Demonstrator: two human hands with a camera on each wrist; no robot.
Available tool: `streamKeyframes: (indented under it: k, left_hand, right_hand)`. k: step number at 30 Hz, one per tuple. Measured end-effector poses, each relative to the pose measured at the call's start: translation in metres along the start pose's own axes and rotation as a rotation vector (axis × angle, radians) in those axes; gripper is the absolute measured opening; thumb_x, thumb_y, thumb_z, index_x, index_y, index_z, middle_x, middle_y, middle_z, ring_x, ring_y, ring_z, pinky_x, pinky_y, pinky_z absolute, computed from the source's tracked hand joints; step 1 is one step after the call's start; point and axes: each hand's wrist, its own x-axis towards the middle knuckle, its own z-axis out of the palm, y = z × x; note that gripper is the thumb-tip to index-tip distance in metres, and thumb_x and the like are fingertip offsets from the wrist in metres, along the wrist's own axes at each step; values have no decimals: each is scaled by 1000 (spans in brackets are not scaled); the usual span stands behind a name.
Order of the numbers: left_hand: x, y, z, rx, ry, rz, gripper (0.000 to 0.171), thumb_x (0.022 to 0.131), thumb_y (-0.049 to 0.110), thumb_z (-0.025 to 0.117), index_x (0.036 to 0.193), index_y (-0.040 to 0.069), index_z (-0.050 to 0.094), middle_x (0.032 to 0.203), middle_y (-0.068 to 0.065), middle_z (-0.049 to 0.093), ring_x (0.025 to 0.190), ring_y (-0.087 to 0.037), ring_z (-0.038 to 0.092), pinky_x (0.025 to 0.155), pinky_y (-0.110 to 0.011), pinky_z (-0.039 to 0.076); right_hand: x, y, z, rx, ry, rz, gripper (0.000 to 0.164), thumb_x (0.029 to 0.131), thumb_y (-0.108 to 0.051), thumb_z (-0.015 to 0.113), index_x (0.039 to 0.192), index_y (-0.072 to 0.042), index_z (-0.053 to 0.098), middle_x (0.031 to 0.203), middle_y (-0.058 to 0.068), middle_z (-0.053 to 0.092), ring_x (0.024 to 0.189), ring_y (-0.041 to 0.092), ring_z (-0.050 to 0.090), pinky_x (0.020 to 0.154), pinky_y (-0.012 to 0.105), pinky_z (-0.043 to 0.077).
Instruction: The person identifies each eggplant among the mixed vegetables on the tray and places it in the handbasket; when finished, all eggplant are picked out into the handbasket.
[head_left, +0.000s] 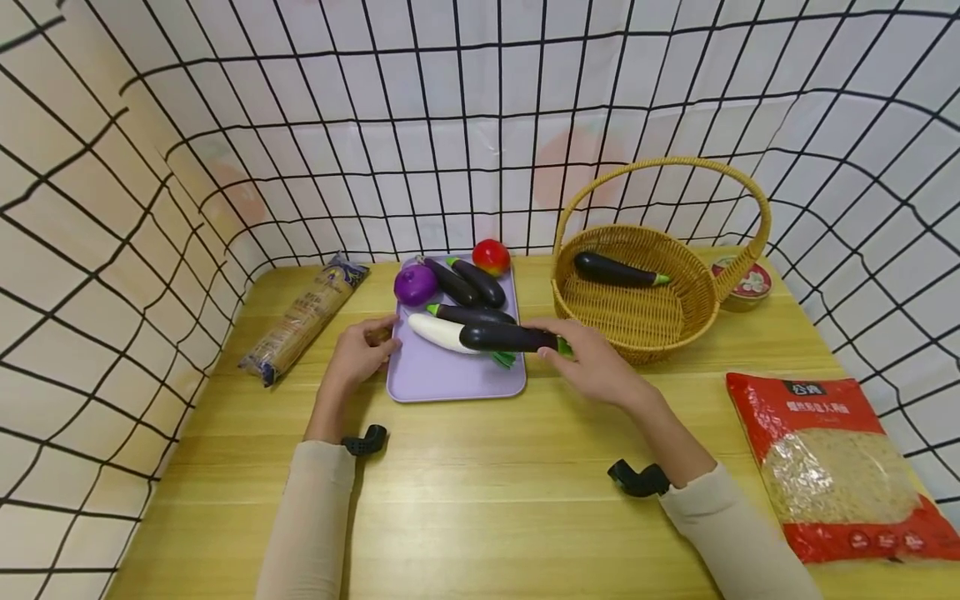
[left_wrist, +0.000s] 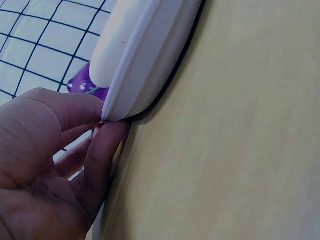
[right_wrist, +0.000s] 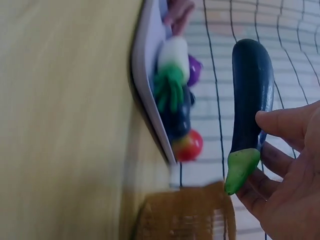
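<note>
My right hand [head_left: 592,358] holds a dark eggplant [right_wrist: 252,90] near its green stem end, thumb on one side and fingers on the other. In the head view it overlaps the tray's right side. At the left rim of the lilac tray [head_left: 450,385], my left hand [head_left: 360,352] pinches the edge between thumb and fingers. On the tray lie a white radish [head_left: 435,332] with green leaves, a purple onion [head_left: 415,285], a red fruit [head_left: 491,257] and three more dark eggplants [head_left: 480,283]. Another eggplant [head_left: 615,271] lies inside the wicker basket [head_left: 637,321].
The basket's tall handle [head_left: 675,161] arches up at the back right, with a round container [head_left: 742,283] behind it. A red bag [head_left: 840,467] lies at the right, and a long noodle packet [head_left: 303,321] at the left. Black grid-patterned cloth [head_left: 337,150] encloses the table.
</note>
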Motion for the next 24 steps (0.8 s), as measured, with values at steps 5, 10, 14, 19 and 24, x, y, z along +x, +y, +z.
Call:
streamKeyframes:
  k: [5,10,14,19,24]
  left_hand:
    - [-1,0,0,-7,-1,-6,50,97,16,70,146,19,61,126,-15,66,88,-23,62,65,-28,62]
    - [-1,0,-1,-8,-2,-13,50,97,17,70,146,20,60,130,-14,65,89,-24,61,65,-29,62]
    - [-1,1,-1,-8,-2,-22,51,97,17,70,146,20,60,130,-14,65,88,-24,61,65,-29,62]
    - [-1,1,-1,9,6,-21,51,97,18,70,146,21,60,126,-14,65,83,-22,60,64,-28,61]
    - [0,0,-1,24,7,-7,51,97,18,71,146,21,60,124,-15,66,84,-22,59,64,-27,61]
  right_hand:
    - [-9,17,-29,11,41,27,40,106,-20,57,146,-23,55,150,12,55,138,36,48,114,62,38]
    - [-18,31,-55,18,73,38,39,105,-20,59,145,-20,56,144,15,59,127,37,54,103,57,41]
    - [-24,43,-77,-36,113,59,40,105,-18,58,146,-18,55,144,23,57,126,43,53,101,61,42]
    - [-19,68,-97,-90,142,123,42,105,-15,58,147,-16,53,144,29,54,127,48,52,98,63,42]
    - [-6,88,-107,-132,106,216,43,105,-12,55,148,-15,50,148,30,49,134,51,46,104,68,39]
